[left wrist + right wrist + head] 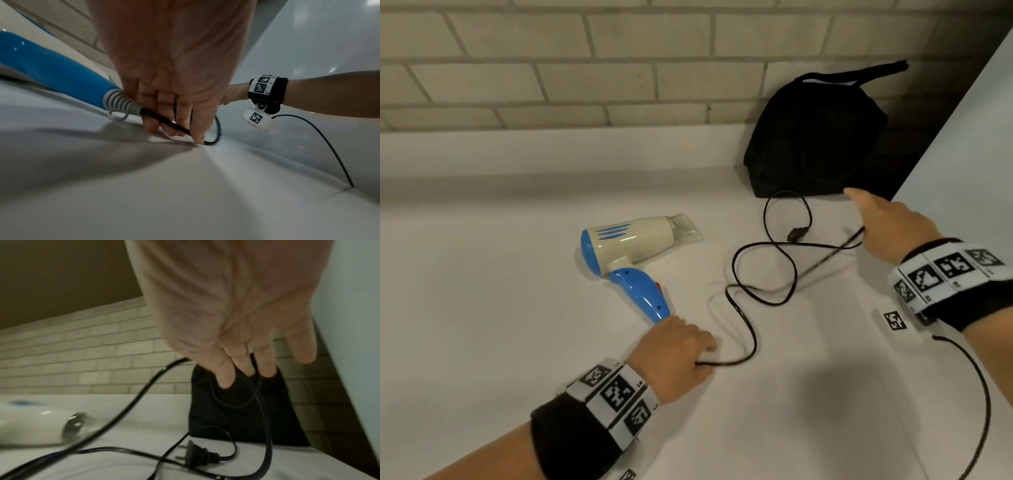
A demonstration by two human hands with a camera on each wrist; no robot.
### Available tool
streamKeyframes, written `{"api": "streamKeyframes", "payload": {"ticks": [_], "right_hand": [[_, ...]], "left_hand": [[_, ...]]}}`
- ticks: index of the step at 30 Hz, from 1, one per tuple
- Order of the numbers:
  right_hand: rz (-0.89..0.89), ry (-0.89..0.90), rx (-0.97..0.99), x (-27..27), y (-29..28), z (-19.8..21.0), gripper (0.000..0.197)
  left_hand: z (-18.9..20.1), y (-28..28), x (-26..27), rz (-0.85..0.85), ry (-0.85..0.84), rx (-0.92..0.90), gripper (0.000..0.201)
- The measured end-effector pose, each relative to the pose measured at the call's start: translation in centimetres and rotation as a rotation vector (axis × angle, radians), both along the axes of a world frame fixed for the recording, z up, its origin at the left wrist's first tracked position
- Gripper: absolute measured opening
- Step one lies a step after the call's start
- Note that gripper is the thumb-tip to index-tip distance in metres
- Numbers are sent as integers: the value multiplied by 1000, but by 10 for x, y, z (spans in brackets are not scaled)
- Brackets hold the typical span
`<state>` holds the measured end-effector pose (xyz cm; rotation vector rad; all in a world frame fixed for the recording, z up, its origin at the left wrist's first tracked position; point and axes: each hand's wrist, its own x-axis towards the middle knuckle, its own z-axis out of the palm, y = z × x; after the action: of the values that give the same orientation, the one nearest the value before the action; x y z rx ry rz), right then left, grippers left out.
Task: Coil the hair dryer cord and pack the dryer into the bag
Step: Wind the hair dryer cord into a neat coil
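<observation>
A smooth, matte white counter (482,308) fills the lower part of the head view, backed by a wall (551,68) of pale, rectangular bricks across the top. A flat white panel (969,137) rises at the upper right.

The hair dryer (626,246) lies on its side at centre left: a glossy cream plastic barrel with blue vent slits, a clear nozzle and a blue handle with a ribbed grey sleeve at its end. Its thin black cord (753,294) wanders in loose loops across the centre, with the two-pronged plug (796,234) lying on the counter. The soft black fabric bag (818,137) slumps against the wall at upper right.

The left hand (681,353), at lower centre, pins the cord to the counter with curled fingers just beyond the handle's end. The right hand (887,226), at right, has lifted a strand, fingers hooked round it, forefinger extended.
</observation>
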<state>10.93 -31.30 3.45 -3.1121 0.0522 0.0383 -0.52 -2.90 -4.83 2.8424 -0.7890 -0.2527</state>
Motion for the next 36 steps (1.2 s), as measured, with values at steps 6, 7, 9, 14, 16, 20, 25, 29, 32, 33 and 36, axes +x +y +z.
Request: {"api": "streamKeyframes", "payload": {"ticks": [6, 7, 9, 14, 16, 20, 25, 29, 32, 33, 36], "right_hand": [[743, 176, -4, -64, 70, -13, 88], [811, 218, -5, -70, 80, -20, 86], [822, 237, 83, -73, 95, -33, 78], [726, 119, 508, -61, 127, -39, 32], [738, 188, 608, -60, 146, -38, 25], [604, 335, 498, -70, 167, -43, 19], [790, 239, 128, -102, 175, -44, 30], [895, 184, 28, -116, 160, -22, 26], [872, 138, 24, -119, 147, -16, 27], [848, 134, 36, -120, 144, -15, 30], [781, 85, 136, -123, 132, -12, 57]], "left_hand": [[10, 1, -4, -20, 204, -249, 19], [15, 2, -5, -10, 263, -383, 14], [25, 5, -7, 39, 303, -613, 9], [47, 17, -16, 161, 385, -1066, 21], [56, 25, -19, 212, 365, -1237, 18], [62, 21, -12, 308, 384, -1514, 18], [53, 6, -6, 286, 264, -1416, 11], [37, 3, -8, 297, 295, -1227, 11], [31, 4, -11, 301, 304, -1137, 24], [30, 5, -12, 290, 294, -1104, 26], [28, 7, -13, 259, 337, -1075, 30]]}}
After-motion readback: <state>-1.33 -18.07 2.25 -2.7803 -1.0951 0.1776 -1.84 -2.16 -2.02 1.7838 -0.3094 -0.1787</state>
